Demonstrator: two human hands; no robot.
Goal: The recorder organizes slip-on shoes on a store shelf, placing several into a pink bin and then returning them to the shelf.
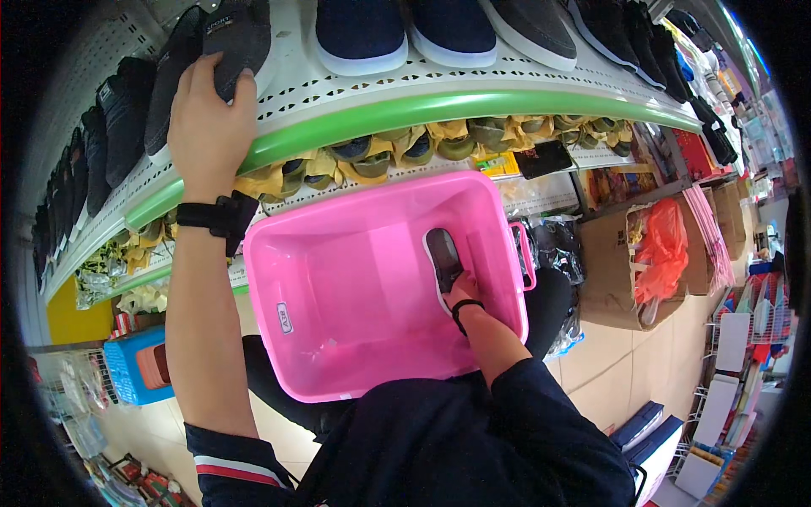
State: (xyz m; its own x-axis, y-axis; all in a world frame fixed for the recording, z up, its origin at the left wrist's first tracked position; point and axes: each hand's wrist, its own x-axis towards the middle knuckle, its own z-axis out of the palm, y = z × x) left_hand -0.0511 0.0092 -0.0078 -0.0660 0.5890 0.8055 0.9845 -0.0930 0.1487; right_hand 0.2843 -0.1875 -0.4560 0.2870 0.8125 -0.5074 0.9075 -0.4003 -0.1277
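Up on the shelf, my left hand grips the toe end of a dark grey fabric shoe, thumb on its right side and fingers on its left. A black band with a clip is on that wrist. Inside a pink plastic tub, my right hand holds the near end of a dark grey slip-on shoe with a white sole. This shoe lies along the tub's right part; my fingers partly hide it.
More shoes line the perforated shelf, among them a navy pair. The shelf has a green front edge. Paper-stuffed shoes sit below. A cardboard box with a red plastic bag stands right; a blue basket is left.
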